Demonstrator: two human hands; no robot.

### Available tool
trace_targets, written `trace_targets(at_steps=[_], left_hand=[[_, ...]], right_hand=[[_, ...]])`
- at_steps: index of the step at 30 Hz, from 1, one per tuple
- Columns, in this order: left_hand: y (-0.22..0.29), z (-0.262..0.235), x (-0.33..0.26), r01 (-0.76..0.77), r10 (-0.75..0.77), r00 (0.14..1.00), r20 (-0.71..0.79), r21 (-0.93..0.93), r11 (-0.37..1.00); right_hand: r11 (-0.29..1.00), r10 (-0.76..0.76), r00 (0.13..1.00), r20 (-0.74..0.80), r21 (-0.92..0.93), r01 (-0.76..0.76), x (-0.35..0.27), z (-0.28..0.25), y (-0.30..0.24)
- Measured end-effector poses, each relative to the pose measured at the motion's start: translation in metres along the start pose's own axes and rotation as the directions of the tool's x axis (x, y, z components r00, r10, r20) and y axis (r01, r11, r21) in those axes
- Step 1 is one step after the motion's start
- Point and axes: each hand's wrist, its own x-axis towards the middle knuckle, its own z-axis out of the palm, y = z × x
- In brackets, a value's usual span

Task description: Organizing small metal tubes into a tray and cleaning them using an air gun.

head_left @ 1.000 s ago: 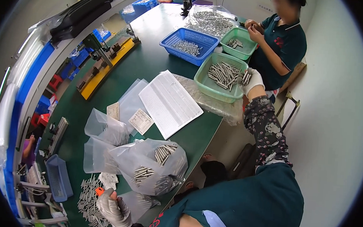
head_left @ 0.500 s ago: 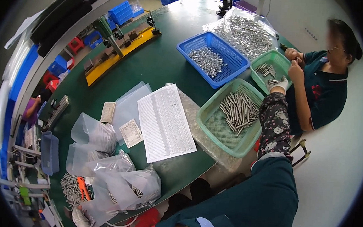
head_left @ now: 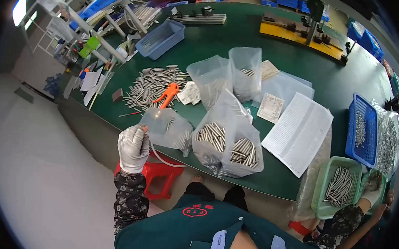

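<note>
After right hand quit larger basket, it reached smaller basket.

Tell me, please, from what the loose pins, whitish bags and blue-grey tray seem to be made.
Loose pins: most likely metal, smooth, judging by their silvery sheen.
Whitish bags: apparently thin plastic film, slightly glossy; pins show through and the sides crease.
Blue-grey tray: probably rigid plastic, rather matte, from its even colour and firm walls.

On my feed I can't tell whether the left hand pinches the nearest plastic bag; the right hand hides part of the smaller green basket; print on the paper sheet is too small.
</note>
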Motion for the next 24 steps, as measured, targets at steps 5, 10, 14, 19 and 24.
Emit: trace_targets(at_steps=[5,10,14,19,24], left_hand=[[-0.049,-0.023,-0.068,0.156,-0.156,0.986,-0.052,0.012,0.988],[-0.117,-0.024,-0.142,0.354,-0.355,0.935,-0.01,-0.051,0.934],[-0.167,-0.026,-0.194,0.415,-0.413,0.91,0.043,-0.052,0.909],[-0.2,-0.017,-0.212,0.398,-0.381,0.913,0.147,-0.111,0.91],[-0.224,-0.004,-0.205,0.372,-0.338,0.917,0.212,-0.145,0.917]], right_hand=[[0.888,0.213,0.905,0.367,-0.459,-0.023,-0.149,0.094,0.12],[0.845,0.534,0.523,0.665,-0.437,-0.307,-0.334,0.163,0.235],[0.799,0.599,0.498,0.627,-0.513,-0.314,-0.441,0.176,0.319],[0.544,0.777,0.371,0.509,-0.839,0.011,-0.553,0.206,0.381],[0.387,0.892,-0.002,0.452,-0.761,0.52,-0.6,0.209,0.449]])
